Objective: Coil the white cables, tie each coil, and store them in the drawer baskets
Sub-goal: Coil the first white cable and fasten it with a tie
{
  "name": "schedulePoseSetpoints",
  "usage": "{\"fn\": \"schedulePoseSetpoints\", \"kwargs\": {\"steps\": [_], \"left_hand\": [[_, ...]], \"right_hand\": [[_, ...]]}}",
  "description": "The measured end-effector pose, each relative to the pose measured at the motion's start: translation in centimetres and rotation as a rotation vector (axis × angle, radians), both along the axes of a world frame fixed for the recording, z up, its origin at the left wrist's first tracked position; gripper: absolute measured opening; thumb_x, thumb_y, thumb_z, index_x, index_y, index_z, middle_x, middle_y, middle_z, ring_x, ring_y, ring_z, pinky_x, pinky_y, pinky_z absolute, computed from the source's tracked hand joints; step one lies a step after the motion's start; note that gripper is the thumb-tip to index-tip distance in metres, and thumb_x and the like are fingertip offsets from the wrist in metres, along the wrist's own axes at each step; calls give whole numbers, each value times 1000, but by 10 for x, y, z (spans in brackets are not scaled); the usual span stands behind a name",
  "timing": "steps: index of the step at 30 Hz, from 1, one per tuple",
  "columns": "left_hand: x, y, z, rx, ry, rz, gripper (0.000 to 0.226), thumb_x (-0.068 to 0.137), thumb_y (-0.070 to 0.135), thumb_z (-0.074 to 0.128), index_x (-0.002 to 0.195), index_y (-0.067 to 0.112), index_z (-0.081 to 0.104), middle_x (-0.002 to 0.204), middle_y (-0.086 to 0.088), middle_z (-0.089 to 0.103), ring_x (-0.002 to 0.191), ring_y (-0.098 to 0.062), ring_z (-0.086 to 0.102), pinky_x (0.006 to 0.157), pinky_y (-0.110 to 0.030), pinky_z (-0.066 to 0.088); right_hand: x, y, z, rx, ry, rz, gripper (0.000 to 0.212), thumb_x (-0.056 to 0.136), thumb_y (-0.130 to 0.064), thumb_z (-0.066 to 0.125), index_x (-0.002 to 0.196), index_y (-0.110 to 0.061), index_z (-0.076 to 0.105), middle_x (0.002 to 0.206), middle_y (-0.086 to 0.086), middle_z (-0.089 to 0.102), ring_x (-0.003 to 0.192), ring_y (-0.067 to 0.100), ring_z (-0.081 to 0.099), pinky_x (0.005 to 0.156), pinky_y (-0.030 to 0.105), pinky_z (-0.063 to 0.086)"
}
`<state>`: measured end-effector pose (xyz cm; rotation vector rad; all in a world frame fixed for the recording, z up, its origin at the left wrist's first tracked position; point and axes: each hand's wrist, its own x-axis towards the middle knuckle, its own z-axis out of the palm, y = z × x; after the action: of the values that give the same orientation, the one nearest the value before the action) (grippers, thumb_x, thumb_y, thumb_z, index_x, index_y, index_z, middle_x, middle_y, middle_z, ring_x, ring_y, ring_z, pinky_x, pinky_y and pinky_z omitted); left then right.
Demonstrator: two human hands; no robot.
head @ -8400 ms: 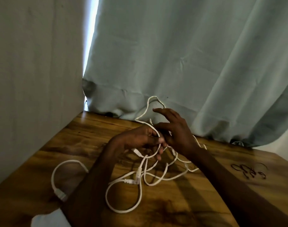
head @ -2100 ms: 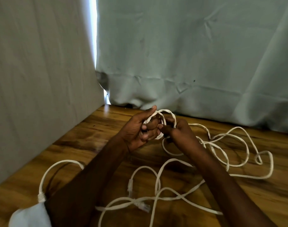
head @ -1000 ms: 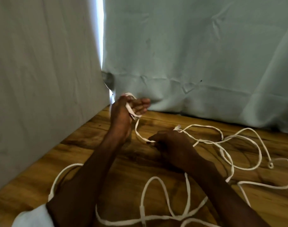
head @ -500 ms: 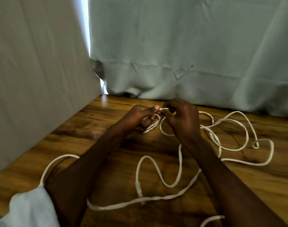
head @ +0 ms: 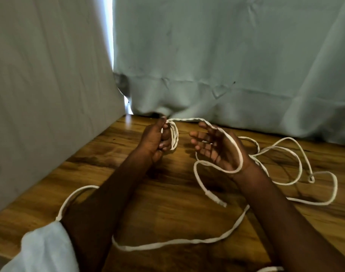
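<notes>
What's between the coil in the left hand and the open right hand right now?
In the head view, one taut run of white cable bridges from the coil in the left hand to the right hand; below it, bare wooden table.

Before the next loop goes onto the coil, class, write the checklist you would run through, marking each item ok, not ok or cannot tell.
1. Left hand grips the small coil: ok.
2. Right hand pinches the cable ready to wind: not ok; fingers spread, the strand only drapes over the hand.
3. Strand from coil to right hand runs without a knot: ok.
4. Loose cable on the table free of tangles: cannot tell; loops cross at right.
5. Connector end lies free: ok.
6. Drawer baskets within reach: cannot tell; not in view.
</notes>
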<state>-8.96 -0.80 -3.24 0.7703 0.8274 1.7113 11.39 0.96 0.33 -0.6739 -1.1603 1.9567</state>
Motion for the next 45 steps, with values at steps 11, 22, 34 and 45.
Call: {"fn": "schedulePoseSetpoints", "kwargs": {"steps": [11,22,34,45], "left_hand": [[-23,-2,3,-6,-492,-67,36,90,19,37,55,24,40,39,7,27,30,-9,30,38,-13,27],[-7,-2,6,-53,-352,-34,34,102,25,37,68,22,37,38,4,28,32,-12,33,41,-13,30],[-28,-19,25,237,-617,144,54,110,28,31,81,0,67,77,-13,77,68,-26,77,60,-30,61],[22,-19,5,111,595,229,44,110,36,41,94,-2,57,58,-9,64,43,-23,59,44,-24,46]], "right_hand": [[-11,-8,-10,200,-87,-194,20,100,-13,62,117,-9,71,76,5,66,52,13,55,46,24,46],[-14,-4,-24,837,-722,-473,21,84,-16,83,98,-30,79,108,-9,74,96,8,70,83,28,58],[-18,-28,-13,571,-442,159,15,96,3,64,107,3,75,86,21,77,46,15,52,46,22,43],[-13,-27,-3,415,-195,246,25,100,0,55,123,0,67,74,14,67,42,12,49,39,19,38]]}}
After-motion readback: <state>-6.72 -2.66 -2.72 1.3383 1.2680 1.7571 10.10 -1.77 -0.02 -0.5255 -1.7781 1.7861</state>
